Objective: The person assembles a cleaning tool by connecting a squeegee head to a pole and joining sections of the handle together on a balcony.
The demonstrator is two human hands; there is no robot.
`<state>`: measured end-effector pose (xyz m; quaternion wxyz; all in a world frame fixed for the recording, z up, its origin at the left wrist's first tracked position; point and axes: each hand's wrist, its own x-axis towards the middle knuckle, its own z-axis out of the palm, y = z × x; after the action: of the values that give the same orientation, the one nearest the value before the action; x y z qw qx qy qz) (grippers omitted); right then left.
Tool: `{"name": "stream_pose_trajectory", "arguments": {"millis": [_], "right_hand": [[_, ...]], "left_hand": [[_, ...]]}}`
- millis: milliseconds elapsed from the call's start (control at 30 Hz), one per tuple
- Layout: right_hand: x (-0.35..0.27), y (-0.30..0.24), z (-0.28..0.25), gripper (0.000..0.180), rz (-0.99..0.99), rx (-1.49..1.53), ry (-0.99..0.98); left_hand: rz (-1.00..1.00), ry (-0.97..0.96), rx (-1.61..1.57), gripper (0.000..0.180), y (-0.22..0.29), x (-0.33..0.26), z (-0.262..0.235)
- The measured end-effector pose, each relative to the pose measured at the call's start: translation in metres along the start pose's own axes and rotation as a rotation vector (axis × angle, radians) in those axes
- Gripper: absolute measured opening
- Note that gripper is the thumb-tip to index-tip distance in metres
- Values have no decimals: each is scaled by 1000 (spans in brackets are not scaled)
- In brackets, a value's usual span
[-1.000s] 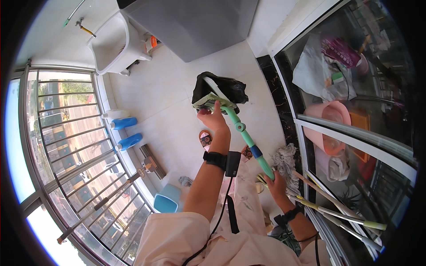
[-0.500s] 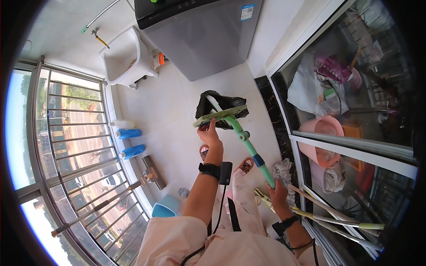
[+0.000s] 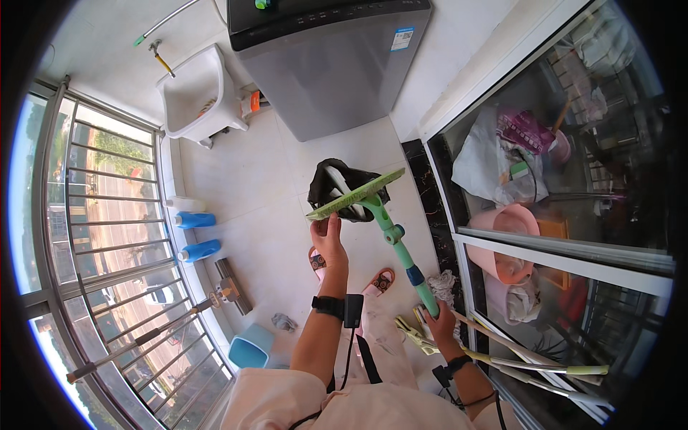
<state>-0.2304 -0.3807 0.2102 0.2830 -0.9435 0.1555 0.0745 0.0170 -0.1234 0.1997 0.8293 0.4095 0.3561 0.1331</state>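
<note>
Here the left hand (image 3: 328, 240) pinches the near end of the green flat mop head (image 3: 356, 194), fingers closed on its edge, while the right hand (image 3: 438, 320) grips the green pole (image 3: 401, 254) low down. The head hangs raised above the dark cloth (image 3: 337, 179) lying on the tiled floor (image 3: 251, 179). It looks like fitting or adjusting the head; next probably calls for steadying it. A washing machine (image 3: 330, 64) and white sink (image 3: 197, 93) stand at the far wall, railings (image 3: 86, 215) left.
</note>
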Motion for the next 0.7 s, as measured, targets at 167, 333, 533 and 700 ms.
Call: {"name": "stream_pose_trajectory", "arguments": {"millis": [167,333,533,700], "right_hand": [[-2,16,17,30,174,212,-230],[-11,36,33,22,182,252,-79],[-6,28,36,18,204,272,-97],[-5,8,34,18,139,254,-92]], "left_hand": [[-44,-15,-73,40,5,-8,-3],[-104,-166,-47,42,9,-21,-1],[-115,-165,-72,45,14,-8,-3],[-128,-163,-46,47,18,0,-8]]}}
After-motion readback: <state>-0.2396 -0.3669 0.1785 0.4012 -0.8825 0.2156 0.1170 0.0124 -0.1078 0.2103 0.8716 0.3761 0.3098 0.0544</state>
